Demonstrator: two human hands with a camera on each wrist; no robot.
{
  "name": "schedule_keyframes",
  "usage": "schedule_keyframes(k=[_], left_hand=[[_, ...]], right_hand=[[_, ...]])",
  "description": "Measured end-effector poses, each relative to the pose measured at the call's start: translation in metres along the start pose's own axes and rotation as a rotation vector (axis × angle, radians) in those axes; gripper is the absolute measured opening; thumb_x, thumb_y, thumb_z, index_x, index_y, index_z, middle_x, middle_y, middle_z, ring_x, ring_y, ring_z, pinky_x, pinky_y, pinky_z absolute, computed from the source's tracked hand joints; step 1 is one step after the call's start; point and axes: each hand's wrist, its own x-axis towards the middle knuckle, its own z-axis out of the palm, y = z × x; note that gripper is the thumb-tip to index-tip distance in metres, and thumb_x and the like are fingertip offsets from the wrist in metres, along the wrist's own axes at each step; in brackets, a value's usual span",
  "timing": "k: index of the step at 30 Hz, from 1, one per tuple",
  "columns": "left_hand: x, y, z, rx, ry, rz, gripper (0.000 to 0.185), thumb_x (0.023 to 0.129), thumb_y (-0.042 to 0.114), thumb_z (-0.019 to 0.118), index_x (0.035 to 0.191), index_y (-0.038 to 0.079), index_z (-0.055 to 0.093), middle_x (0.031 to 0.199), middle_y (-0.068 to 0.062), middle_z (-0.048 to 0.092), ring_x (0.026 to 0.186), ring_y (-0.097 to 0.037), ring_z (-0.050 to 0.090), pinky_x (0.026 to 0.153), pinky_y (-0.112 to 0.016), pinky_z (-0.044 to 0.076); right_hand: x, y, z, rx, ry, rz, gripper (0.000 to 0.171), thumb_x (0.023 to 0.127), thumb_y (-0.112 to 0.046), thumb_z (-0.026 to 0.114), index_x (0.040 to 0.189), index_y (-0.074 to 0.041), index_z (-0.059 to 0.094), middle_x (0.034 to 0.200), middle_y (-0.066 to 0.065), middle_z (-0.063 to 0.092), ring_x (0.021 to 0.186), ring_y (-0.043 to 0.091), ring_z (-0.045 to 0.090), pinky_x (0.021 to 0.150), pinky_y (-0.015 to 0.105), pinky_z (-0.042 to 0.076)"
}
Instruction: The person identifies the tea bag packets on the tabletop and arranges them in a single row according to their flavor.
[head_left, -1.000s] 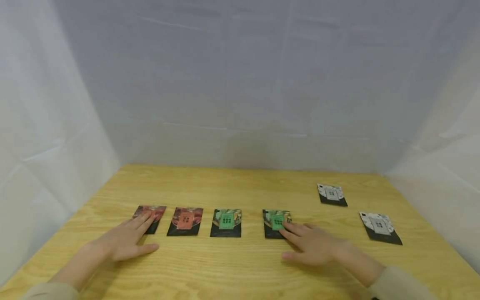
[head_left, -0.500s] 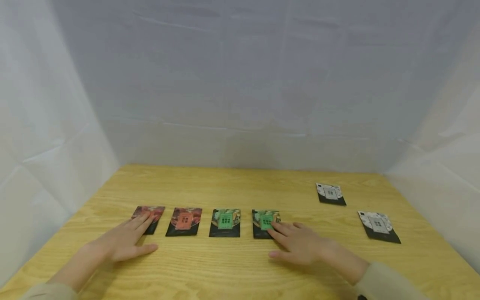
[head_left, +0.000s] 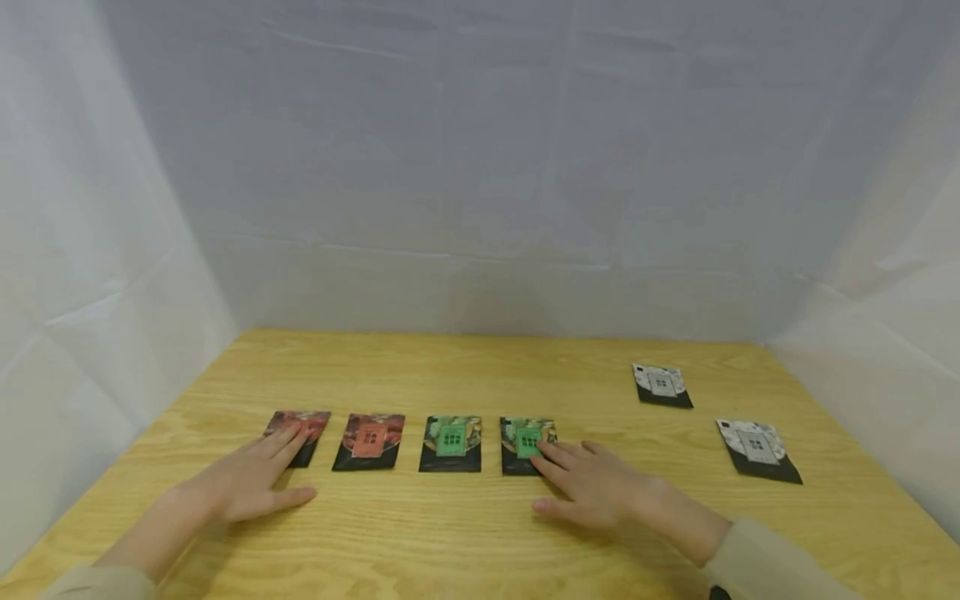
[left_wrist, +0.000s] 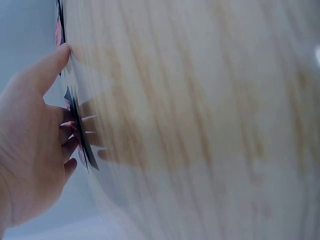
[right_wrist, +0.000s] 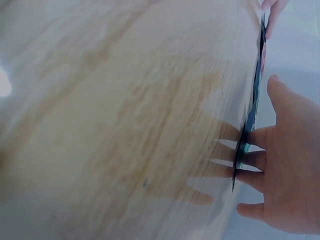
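Two red-and-black packets and two green-and-black packets lie flat in a row on the wooden table [head_left: 420, 533]. My left hand [head_left: 240, 483] rests its outstretched fingertips on the leftmost red packet [head_left: 309, 450], covering part of it. Beside that one lies the second red packet [head_left: 369, 442]. The first green packet [head_left: 451, 444] is in the middle of the row. With straight fingers my right hand [head_left: 600, 483] touches the lower right of the other green packet [head_left: 517, 458]. In the right wrist view, the right hand [right_wrist: 292, 160] has its fingertips against a thin packet edge [right_wrist: 236, 167].
Two white-and-black packets lie to the right: one farther back [head_left: 663, 386] and a tilted one [head_left: 759, 452] near the right side. White sheeting [head_left: 450, 167] encloses the table at the back and both sides.
My right hand has slid leftward with the right green packet, bringing it close to the other green one. The left hand stays on its red packet.
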Motion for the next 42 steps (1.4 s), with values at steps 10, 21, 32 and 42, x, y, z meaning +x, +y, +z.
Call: schedule_keyframes(k=[10,21,32,42], left_hand=[[-0.001,-0.003,0.002,0.011,0.008,-0.001,0.086,0.089,0.057,0.049,0.139,-0.011,0.031,0.144,-0.032,0.024,0.129,-0.049,0.025,0.102,-0.059,0.026],[-0.001,-0.002,0.002,-0.014,-0.004,-0.008,0.086,0.089,0.056,0.048,0.14,-0.011,0.03,0.145,-0.032,0.023,0.13,-0.049,0.023,0.104,-0.059,0.023],[-0.001,-0.002,0.002,-0.016,0.015,-0.01,0.085,0.089,0.056,0.048,0.14,-0.01,0.03,0.145,-0.03,0.023,0.131,-0.048,0.023,0.104,-0.059,0.024],[-0.001,-0.001,0.001,-0.036,0.0,-0.013,0.087,0.089,0.057,0.047,0.141,-0.01,0.027,0.146,-0.031,0.02,0.131,-0.049,0.02,0.105,-0.06,0.019]], right_hand=[[-0.003,0.006,0.001,0.052,0.093,-0.016,0.077,0.093,-0.061,0.03,0.149,-0.009,0.02,0.153,0.011,0.017,0.138,0.029,0.02,0.108,0.056,0.019],[-0.021,0.058,0.005,0.066,0.261,-0.014,0.072,0.097,-0.051,0.034,0.146,0.001,0.022,0.151,0.02,0.019,0.137,0.036,0.019,0.109,0.054,0.014],[-0.042,0.112,0.0,0.123,0.316,0.151,0.071,0.098,-0.046,0.039,0.145,0.005,0.022,0.15,0.024,0.017,0.136,0.042,0.014,0.106,0.06,0.012],[-0.041,0.147,-0.005,0.19,0.227,0.273,0.078,0.097,-0.052,0.034,0.145,0.007,0.017,0.149,0.029,0.01,0.136,0.046,0.007,0.105,0.063,0.008]])
